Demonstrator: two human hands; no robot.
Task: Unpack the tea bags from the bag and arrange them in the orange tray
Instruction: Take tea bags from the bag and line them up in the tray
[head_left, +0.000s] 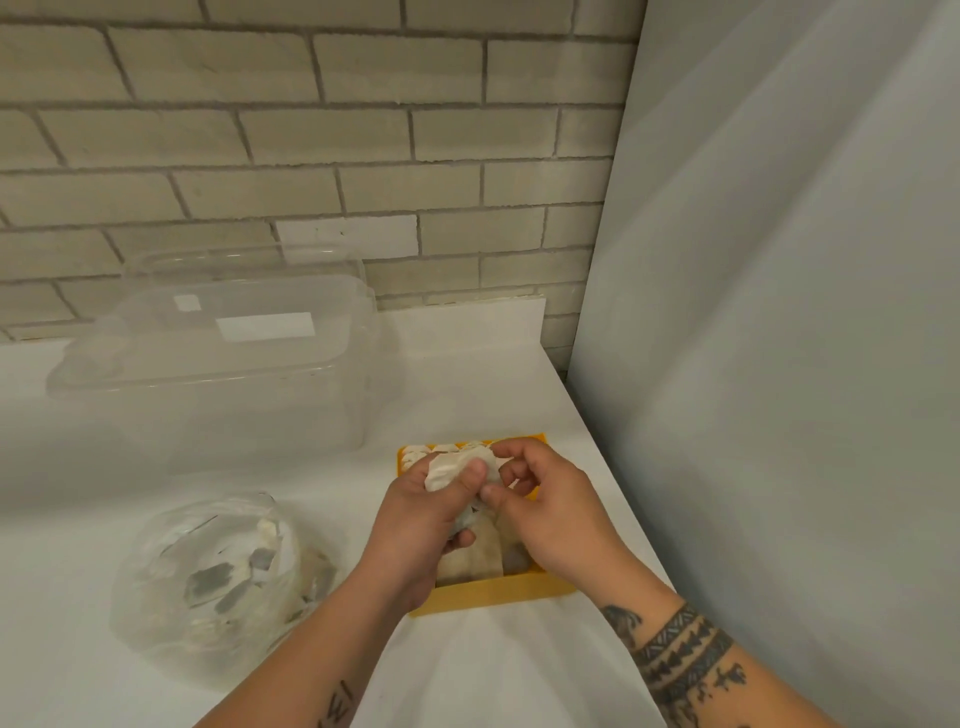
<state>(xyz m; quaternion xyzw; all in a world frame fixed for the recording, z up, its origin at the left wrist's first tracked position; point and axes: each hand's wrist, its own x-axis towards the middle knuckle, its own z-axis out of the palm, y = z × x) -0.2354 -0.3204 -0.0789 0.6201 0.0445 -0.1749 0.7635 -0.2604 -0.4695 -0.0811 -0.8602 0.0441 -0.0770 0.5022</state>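
A clump of tea bags was held over the orange tray, near the bench's right edge.

The left hand (423, 512) was curled around soft, crumpled paper tea bags (454, 467), while the right hand's (545, 499) thumb and forefinger pinched one loose from the bundle. Several could be dropped or torn if pulled too hard. The rigid orange tray (488, 595) was seen part-filled; the limp clear bag (208, 577) lay well apart to its left, before a clear tub (218, 364).

Above the orange tray (493, 592), the left hand (415, 525) clutches a bunch of tea bags (454, 467) while the right hand (545, 504) pinches at them. Left of the tray lies a clear plastic bag (208, 582); beyond it, a transparent container (218, 358).
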